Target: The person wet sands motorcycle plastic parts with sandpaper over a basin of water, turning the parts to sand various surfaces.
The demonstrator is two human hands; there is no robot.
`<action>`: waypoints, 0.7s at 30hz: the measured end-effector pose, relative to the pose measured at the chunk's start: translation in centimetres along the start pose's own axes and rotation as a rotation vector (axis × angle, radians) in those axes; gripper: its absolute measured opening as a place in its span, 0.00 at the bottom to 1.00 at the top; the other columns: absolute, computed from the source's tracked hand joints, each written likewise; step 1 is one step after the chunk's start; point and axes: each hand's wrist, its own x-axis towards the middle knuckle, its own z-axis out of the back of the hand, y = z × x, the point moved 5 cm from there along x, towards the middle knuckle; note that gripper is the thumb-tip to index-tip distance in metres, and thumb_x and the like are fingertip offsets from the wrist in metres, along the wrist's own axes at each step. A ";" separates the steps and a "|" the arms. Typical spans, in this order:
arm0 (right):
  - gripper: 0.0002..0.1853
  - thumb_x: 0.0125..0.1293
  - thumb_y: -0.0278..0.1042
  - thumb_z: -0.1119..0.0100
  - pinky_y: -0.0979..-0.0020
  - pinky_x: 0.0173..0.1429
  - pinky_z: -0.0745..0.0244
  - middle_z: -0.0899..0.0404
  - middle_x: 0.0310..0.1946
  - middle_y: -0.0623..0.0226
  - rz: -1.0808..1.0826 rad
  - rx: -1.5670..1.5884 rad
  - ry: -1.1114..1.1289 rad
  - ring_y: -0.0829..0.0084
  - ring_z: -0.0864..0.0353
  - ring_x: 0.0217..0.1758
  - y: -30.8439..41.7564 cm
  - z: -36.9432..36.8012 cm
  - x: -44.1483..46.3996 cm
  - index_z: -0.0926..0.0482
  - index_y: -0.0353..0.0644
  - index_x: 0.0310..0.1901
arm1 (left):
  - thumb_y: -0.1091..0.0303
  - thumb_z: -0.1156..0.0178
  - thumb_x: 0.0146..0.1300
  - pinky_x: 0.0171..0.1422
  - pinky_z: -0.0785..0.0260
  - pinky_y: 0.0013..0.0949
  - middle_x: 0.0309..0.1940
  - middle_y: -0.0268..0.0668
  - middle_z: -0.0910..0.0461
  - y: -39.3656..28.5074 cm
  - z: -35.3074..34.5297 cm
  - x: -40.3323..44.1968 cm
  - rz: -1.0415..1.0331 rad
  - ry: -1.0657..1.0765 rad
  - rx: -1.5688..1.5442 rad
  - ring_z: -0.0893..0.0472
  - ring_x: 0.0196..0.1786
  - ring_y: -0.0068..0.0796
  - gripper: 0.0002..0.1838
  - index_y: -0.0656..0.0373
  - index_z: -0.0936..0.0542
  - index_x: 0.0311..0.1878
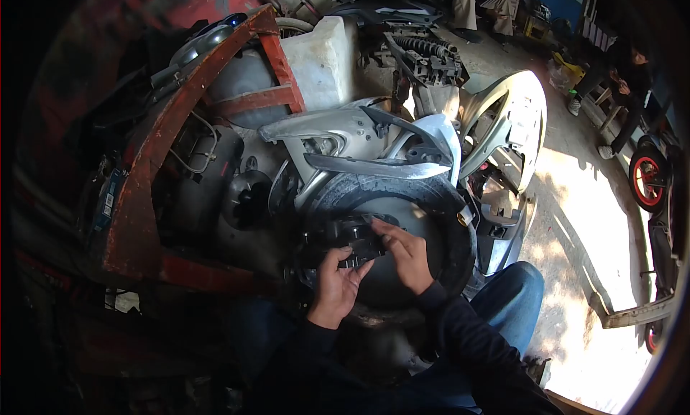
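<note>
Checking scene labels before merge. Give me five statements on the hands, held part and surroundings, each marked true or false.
1. The left hand and right hand both touch the black part. True.
2. The black part lies on the floor, away from the hands. False: it is held up over the round basin.
3. A knee in blue jeans shows to the right of the basin. True.
4. The metal frame on the left is green. False: the frame is reddish brown.
5. The motorbike wheel at far right has a white rim. False: the wheel has a red rim.
</note>
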 end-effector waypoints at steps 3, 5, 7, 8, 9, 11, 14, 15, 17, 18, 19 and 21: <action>0.16 0.71 0.26 0.50 0.68 0.49 0.20 0.11 0.43 0.48 -0.197 -0.144 -0.001 0.71 0.12 0.41 -1.3 0.9 0.8 0.15 0.30 0.52 | 0.66 0.46 0.68 0.70 0.24 0.48 0.48 0.42 0.15 0.1 -0.2 -0.7 0.045 0.012 0.085 0.15 0.53 0.38 0.15 0.67 0.22 0.52; 0.16 0.71 0.27 0.50 0.67 0.48 0.20 0.11 0.42 0.48 -0.067 -0.095 -0.004 0.70 0.12 0.41 0.4 0.1 -0.3 0.15 0.30 0.51 | 0.69 0.46 0.67 0.67 0.23 0.48 0.48 0.42 0.15 0.2 0.1 -1.4 0.037 0.027 0.082 0.15 0.53 0.37 0.14 0.68 0.22 0.51; 0.16 0.71 0.27 0.50 0.67 0.48 0.20 0.11 0.41 0.48 0.087 -0.058 -0.021 0.69 0.11 0.40 1.4 0.9 0.0 0.16 0.29 0.50 | 0.71 0.46 0.66 0.66 0.23 0.49 0.49 0.42 0.16 0.0 0.4 -0.9 0.061 0.048 0.120 0.15 0.53 0.37 0.14 0.67 0.21 0.51; 0.15 0.71 0.27 0.50 0.67 0.51 0.20 0.12 0.45 0.47 -0.118 -0.143 0.004 0.67 0.11 0.44 -0.9 1.9 0.2 0.16 0.28 0.50 | 0.71 0.47 0.66 0.65 0.24 0.48 0.50 0.41 0.16 0.5 1.6 -0.6 0.090 0.011 0.171 0.16 0.55 0.38 0.15 0.66 0.21 0.53; 0.15 0.71 0.27 0.50 0.66 0.53 0.20 0.12 0.49 0.47 -0.332 -0.225 0.028 0.65 0.10 0.49 -2.7 2.4 -0.5 0.16 0.27 0.49 | 0.71 0.47 0.66 0.65 0.24 0.48 0.50 0.41 0.16 0.8 1.5 -1.3 0.103 0.006 0.172 0.16 0.55 0.38 0.15 0.66 0.21 0.53; 0.16 0.72 0.28 0.51 0.66 0.66 0.24 0.16 0.58 0.45 0.052 -0.130 0.030 0.58 0.16 0.64 0.5 0.8 -1.8 0.17 0.27 0.51 | 0.70 0.47 0.66 0.66 0.25 0.49 0.51 0.40 0.16 0.2 0.4 -1.0 0.038 0.035 0.127 0.16 0.55 0.38 0.16 0.65 0.20 0.53; 0.17 0.72 0.25 0.50 0.65 0.71 0.28 0.18 0.60 0.44 0.100 -0.055 0.078 0.55 0.19 0.68 1.9 0.0 -1.7 0.18 0.27 0.55 | 0.68 0.47 0.67 0.67 0.24 0.48 0.51 0.41 0.16 -0.2 1.1 -0.3 0.032 0.066 0.082 0.15 0.54 0.38 0.16 0.66 0.21 0.54; 0.17 0.71 0.24 0.50 0.64 0.72 0.29 0.19 0.62 0.44 -0.072 -0.051 0.038 0.54 0.21 0.70 0.2 0.3 -0.8 0.18 0.28 0.57 | 0.68 0.47 0.68 0.67 0.24 0.48 0.51 0.41 0.16 -0.4 0.9 -0.5 0.027 0.070 0.095 0.15 0.54 0.38 0.16 0.66 0.22 0.54; 0.18 0.70 0.22 0.49 0.64 0.74 0.31 0.20 0.63 0.44 -0.250 -0.041 -0.003 0.54 0.23 0.71 -1.5 0.2 -1.5 0.19 0.28 0.58 | 0.68 0.47 0.68 0.66 0.23 0.48 0.50 0.41 0.16 -0.3 0.4 -1.0 0.018 0.061 0.097 0.15 0.53 0.38 0.15 0.66 0.22 0.53; 0.18 0.70 0.22 0.48 0.64 0.73 0.31 0.21 0.64 0.44 -0.077 -0.044 0.004 0.54 0.23 0.71 1.1 -0.5 -1.8 0.19 0.28 0.58 | 0.68 0.47 0.68 0.66 0.23 0.48 0.50 0.41 0.16 -0.4 0.1 -0.7 0.003 0.059 0.094 0.15 0.53 0.38 0.15 0.66 0.22 0.52; 0.18 0.70 0.22 0.48 0.65 0.73 0.31 0.21 0.64 0.44 0.078 -0.046 0.014 0.55 0.23 0.71 2.8 -0.9 -2.8 0.19 0.28 0.58 | 0.68 0.47 0.68 0.66 0.23 0.48 0.50 0.41 0.16 -0.1 0.1 -0.9 0.010 0.047 0.091 0.15 0.53 0.38 0.15 0.66 0.22 0.52; 0.18 0.71 0.22 0.48 0.65 0.72 0.29 0.20 0.63 0.44 0.116 -0.052 0.033 0.57 0.22 0.71 1.9 -0.3 -1.9 0.19 0.27 0.58 | 0.67 0.47 0.68 0.61 0.21 0.45 0.48 0.42 0.16 0.2 -0.3 -0.8 0.005 0.030 0.038 0.15 0.51 0.37 0.14 0.65 0.22 0.51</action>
